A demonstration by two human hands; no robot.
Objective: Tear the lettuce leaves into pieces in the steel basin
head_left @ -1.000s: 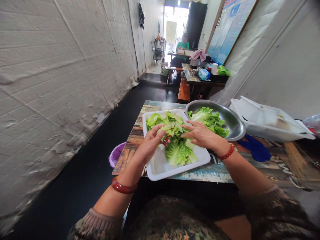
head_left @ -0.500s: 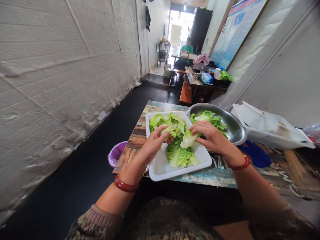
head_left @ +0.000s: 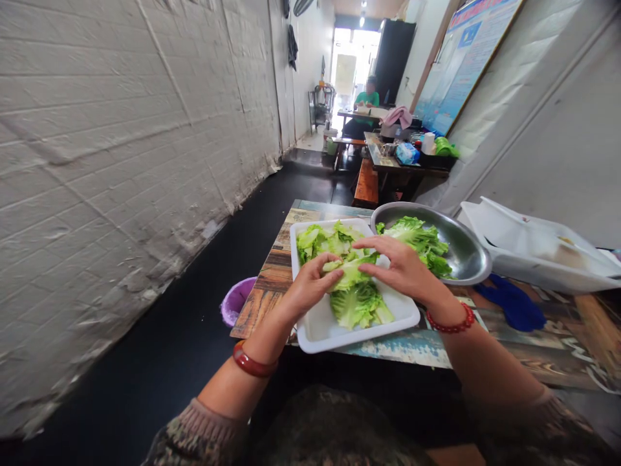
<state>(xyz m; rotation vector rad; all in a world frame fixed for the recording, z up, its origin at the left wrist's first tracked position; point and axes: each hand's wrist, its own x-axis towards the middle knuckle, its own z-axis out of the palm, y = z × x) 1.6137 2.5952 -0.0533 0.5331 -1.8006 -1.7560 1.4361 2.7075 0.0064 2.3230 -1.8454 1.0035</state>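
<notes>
Over a white plastic tray (head_left: 310, 333), my left hand (head_left: 313, 285) pinches a pale green lettuce leaf (head_left: 352, 275) between thumb and fingers. From the other side, my right hand (head_left: 402, 268) has its thumb and fingers around the same leaf's right edge, the forefinger stretched above it. Torn lettuce pieces (head_left: 317, 241) fill the far left of the tray. A broad lettuce leaf (head_left: 356, 307) lies flat just below my hands. Right of the tray, more lettuce (head_left: 417, 239) sits in a steel basin (head_left: 468, 255).
Blue gloves (head_left: 517, 304) lie on the wooden table (head_left: 272, 285) beside the basin. White plastic containers (head_left: 543, 239) stand at the right. A purple bin (head_left: 237, 301) is on the floor at the left. Farther off are a cluttered table (head_left: 381, 152), a bench (head_left: 366, 184) and a seated person (head_left: 367, 98).
My right hand has moved left with its lettuce, closer to my left hand. The view has shifted slightly, so the whole scene sits a little farther right.
</notes>
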